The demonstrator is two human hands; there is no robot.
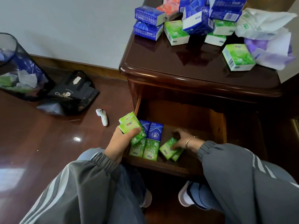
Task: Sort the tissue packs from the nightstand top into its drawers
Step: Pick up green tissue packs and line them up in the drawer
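The left hand [120,139] is clamping its grip round spare green packs [129,124] at the drawer [224,126] edge, evidently queued. The right hand [181,139] is curling its grip over a green pair [168,147], aligning them beside blue packs [155,130]. More are waiting on the nightstand top [178,62]. Pack print is illegible; a black bag [72,94] is showing "Cha…".

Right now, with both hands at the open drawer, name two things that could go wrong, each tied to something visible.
The left hand grips several green packs at once over the drawer side; one might slip to the floor. The blue packs heaped on the nightstand top could topple if bumped.
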